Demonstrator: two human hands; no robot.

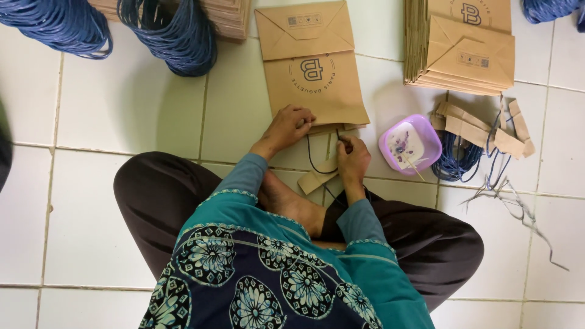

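Observation:
A flat brown paper bag (314,73) with a round printed mark lies on the white tiled floor in front of me. My left hand (288,127) presses on the bag's near edge. My right hand (351,158) pinches a thin dark blue cord (312,159) just below that edge; the cord loops down toward a brown paper strip (317,179) lying by my bare foot. I sit cross-legged in dark trousers and a teal patterned top.
A stack of brown paper bags (463,52) stands at the upper right. A purple tub of glue with a stick (409,144) sits right of my hands, next to cut blue cords (460,161) and brown paper strips (487,131). Blue cord bundles (164,36) lie upper left.

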